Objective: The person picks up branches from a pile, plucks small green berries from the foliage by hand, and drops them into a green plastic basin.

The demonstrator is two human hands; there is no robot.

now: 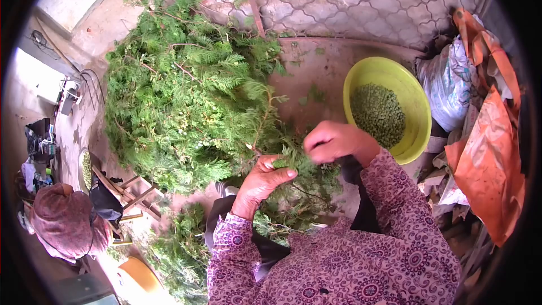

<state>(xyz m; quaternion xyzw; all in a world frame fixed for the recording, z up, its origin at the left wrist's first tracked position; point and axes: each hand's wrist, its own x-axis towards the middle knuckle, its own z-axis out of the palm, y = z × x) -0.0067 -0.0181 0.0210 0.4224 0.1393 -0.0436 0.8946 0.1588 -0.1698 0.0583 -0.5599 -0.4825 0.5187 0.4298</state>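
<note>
My left hand pinches a leafy evergreen sprig between thumb and fingers, in front of my lap. Just right of the sprig is my right hand, its fingers curled together and slightly blurred; whether anything small is in them I cannot make out. A big heap of cut evergreen branches lies ahead and to the left. Beyond my right hand stands a yellow-green basin, partly filled with small green cones or seed pods.
Wire mesh closes off the far side. A white sack and orange sheeting crowd the right. At the left sits another person in a dark cap, near a wooden stool and a yellow container. More cut branches lie between us.
</note>
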